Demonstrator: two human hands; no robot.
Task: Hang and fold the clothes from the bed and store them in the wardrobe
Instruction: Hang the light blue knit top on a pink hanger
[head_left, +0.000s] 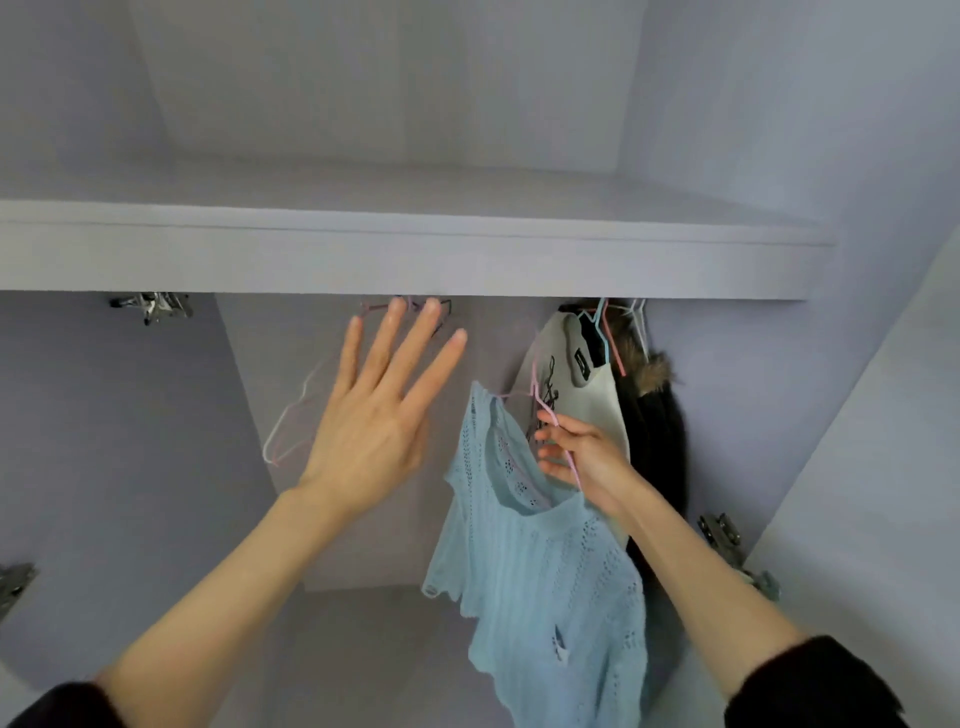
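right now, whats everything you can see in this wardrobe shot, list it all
knit top: one, light blue, on a pink hanger, centre right
empty hangers: at least two, white and pink, hanging left of centre behind the left hand
white garment: one, with black print, hanging at right
dark coat: one, black with a brown fur trim, far right
shelf: one, pale grey, across the top
door hinges: four seen, metal, on both sides
left hand: open, fingers spread, raised toward the rail area
right hand: grips the pink hanger
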